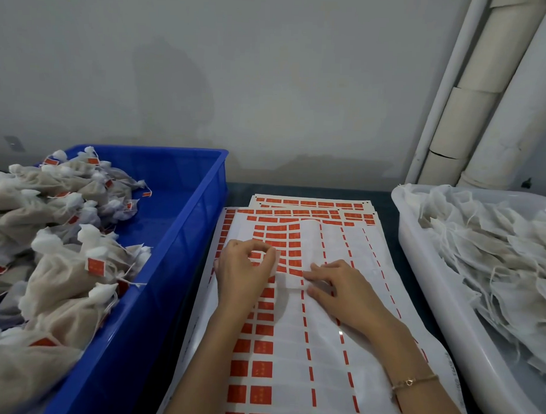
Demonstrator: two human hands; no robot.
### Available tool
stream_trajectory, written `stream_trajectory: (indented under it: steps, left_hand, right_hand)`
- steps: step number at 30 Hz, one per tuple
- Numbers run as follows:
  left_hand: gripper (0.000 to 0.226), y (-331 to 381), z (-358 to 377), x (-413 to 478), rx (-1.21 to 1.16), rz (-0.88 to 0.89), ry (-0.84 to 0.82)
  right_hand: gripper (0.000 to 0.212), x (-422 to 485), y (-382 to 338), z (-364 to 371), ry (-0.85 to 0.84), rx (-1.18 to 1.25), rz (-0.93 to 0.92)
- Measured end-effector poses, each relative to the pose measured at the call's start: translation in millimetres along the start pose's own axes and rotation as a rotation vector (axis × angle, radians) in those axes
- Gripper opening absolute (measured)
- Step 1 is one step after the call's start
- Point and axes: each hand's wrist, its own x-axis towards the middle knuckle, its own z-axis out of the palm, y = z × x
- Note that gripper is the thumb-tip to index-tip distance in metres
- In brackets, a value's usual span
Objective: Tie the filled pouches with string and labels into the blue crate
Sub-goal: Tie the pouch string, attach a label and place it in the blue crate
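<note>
Red label [257, 255] pinched by left hand [241, 275]; right hand [340, 291] presses sheet [286, 356] flat-fingered; print unreadable.

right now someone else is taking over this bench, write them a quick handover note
Left hand: pinches a label on the top sheet.
Right hand: fingers straight, pressing the sheet flat.
Crate: on the left, with tied pouches piled in its left part.
Tub: on the right, with loose pouches that show no labels.
Done: one pile is tied and labelled.
Left: peel this label, then tie and label the tub's pouches into the crate.
</note>
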Motion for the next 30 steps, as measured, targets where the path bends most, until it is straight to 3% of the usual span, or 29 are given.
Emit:
stream_trajectory:
  steps: [6, 12, 16, 21, 23, 27, 30]
  left_hand:
    - [0.009, 11, -4, -6, -0.181, 0.022, -0.055]
    - [0.007, 14, -1, -12, -0.247, 0.101, -0.209]
    - [0.008, 13, -1, -13, -0.251, 0.116, -0.336]
    - [0.052, 14, -11, -7, -0.3, 0.121, -0.55]
    - [0.056, 15, -12, -6, -0.301, 0.099, -0.573]
    - [0.057, 16, -17, -18, -0.395, 0.059, -0.608]
    - [0.042, 26, -13, -13, -0.391, 0.075, -0.614]
  right_hand:
    - [0.044, -5, -1, 1, -0.002, 0.023, -0.008]
    - [0.051, -2, -21, 0, 0.182, 0.493, -0.049]
    - [0.037, -3, -23, -1, 0.256, 0.535, -0.06]
    - [0.033, -3, -5, -12, 0.363, 0.518, -0.035]
    - [0.029, -2, 2, -20, 0.381, 0.577, -0.03]
    - [0.021, -3, -5, -25, 0.203, 0.733, -0.06]
    - [0.047, -6, -15, -16, -0.042, 0.751, -0.032]
